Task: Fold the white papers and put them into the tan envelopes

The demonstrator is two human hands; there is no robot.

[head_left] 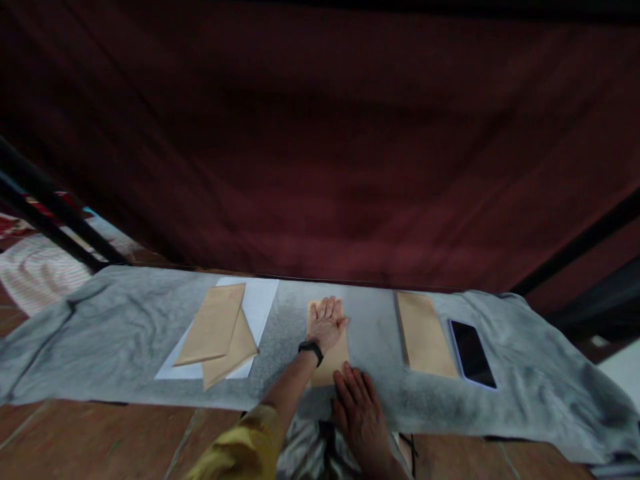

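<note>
Nearest, over tiled floor [125, 433], the right hand [361, 408] lies palm down with fingers extended and close together, gripping nothing; its fingertips reach the near right corner of the middle brown paper [329, 368], though whether they press on it I cannot tell. That paper lies straight ahead of the person on a grey cloth [373, 333], its long axis running away from the body, so it extends forward and slightly left from the right fingertips. The left hand [327, 325] is the one more fully on it, spread flat over the far half, fingers pointing away, pinching nothing; its forearm, with a dark wristband [311, 350] and a yellow sleeve [245, 443], crosses the paper's left edge. Well apart to the left are two more brown papers, the upper one [215, 327] overlapping the lower one [240, 347], on white paper [265, 300] whose sheets I cannot count. Well apart to the right is another brown paper piece [425, 333], perhaps a stack, with one phone [473, 353] just beside it. Counted by what shows, that makes four brown pieces: one middle, two left, one right. Farthest, a dark red curtain [320, 180] hangs behind the cloth.
</note>
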